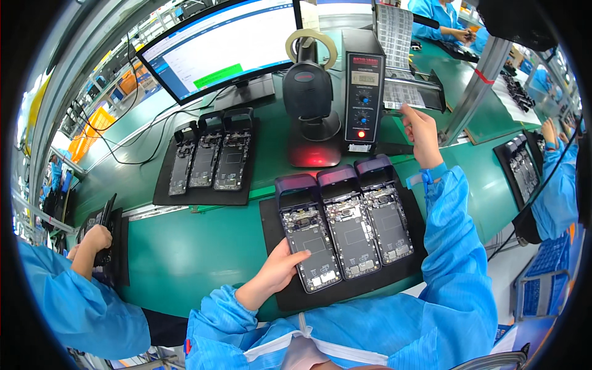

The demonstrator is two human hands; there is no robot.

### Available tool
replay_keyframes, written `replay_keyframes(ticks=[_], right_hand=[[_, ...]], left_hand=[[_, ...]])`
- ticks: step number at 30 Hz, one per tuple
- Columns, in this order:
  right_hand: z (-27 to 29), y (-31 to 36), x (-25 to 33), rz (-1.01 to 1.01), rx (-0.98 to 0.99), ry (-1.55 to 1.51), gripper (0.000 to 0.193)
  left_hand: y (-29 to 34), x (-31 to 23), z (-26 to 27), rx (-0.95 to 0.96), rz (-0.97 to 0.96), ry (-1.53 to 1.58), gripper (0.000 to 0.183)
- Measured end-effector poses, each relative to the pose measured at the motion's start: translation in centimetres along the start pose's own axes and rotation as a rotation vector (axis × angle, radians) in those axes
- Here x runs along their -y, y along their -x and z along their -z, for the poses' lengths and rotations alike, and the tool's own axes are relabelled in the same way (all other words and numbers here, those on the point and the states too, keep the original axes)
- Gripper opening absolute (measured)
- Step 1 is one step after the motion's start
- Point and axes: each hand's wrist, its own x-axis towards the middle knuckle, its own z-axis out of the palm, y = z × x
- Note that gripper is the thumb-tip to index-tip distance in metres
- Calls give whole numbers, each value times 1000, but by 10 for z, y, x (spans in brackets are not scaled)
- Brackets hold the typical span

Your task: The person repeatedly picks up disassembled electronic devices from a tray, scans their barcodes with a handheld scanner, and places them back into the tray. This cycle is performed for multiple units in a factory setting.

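Observation:
My left hand (279,266) grips the lower left edge of the leftmost opened phone (308,250), thumb lying over its dark inside. Beside it on a black mat (290,299) lie a middle opened phone (351,237) and a right one (388,225), circuit boards bared and a dark raised frame at each top end. My right hand (422,134) is raised at the label dispenser (365,92), fingers bent together by the front end of its label strip (404,95). Whatever lies between those fingertips is too small to make out.
A black scanner on a stand (308,92) casts red light behind the phones, with a tape roll (311,46) on top. Left of it, another mat (161,188) carries three opened phones, below a monitor (219,46). A metal post (478,89) stands right; co-workers sit either side.

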Motion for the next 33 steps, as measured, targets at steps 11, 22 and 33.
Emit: replay_keyframes(ticks=[11,22,33], right_hand=[[-93,54,-10,-157,488,-46,22],[-88,73,3,273,111,-294,30],[-90,138,40,363,759,-283,26]], left_hand=[[-3,-51,-7,113,-255,421,31],[-113,-112,-19,-8,-531,656,18],[-18,-53,-22,-269,-853,-337,27]])
